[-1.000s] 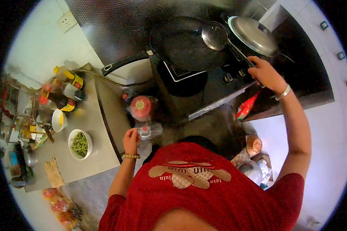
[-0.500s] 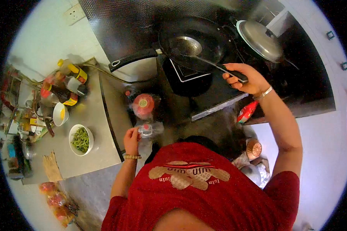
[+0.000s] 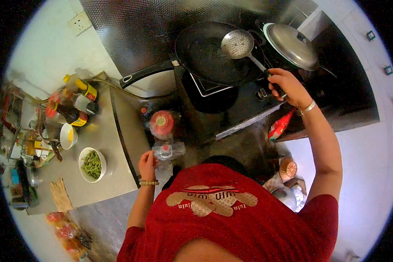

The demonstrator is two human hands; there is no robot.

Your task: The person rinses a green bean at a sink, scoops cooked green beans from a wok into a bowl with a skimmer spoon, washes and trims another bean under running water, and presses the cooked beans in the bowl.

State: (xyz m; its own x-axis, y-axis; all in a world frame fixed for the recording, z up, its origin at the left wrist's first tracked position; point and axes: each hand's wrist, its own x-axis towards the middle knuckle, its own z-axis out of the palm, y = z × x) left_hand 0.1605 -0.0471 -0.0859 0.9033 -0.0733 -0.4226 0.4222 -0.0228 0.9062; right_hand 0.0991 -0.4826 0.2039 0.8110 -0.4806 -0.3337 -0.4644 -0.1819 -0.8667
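My right hand [image 3: 289, 88] is wrapped round the black handle of a metal skimmer [image 3: 237, 44]. The skimmer's perforated bowl hangs over the right part of a black wok [image 3: 201, 54]. That wok sits on the dark stove, with its long black handle [image 3: 146, 74] pointing left. Beside my body, my left hand [image 3: 148, 164] has its fingers curled in, and nothing shows in them. It is near the edge of the steel counter [image 3: 118, 181], where a white bowl of cut green beans [image 3: 91, 165] stands.
A metal lid [image 3: 292, 46] rests right of the wok. On the counter are a small bowl with yellow contents [image 3: 68, 136], a yellow-capped bottle [image 3: 81, 87] and other bottles. Plastic jugs with red tops [image 3: 161, 124] stand between counter and stove. A red packet [image 3: 281, 124] is below the stove edge.
The skimmer has moved right and up from the wok's middle, its bowl now towards the wok's right side. My right hand shifted slightly right. My left hand moved slightly down, still curled.
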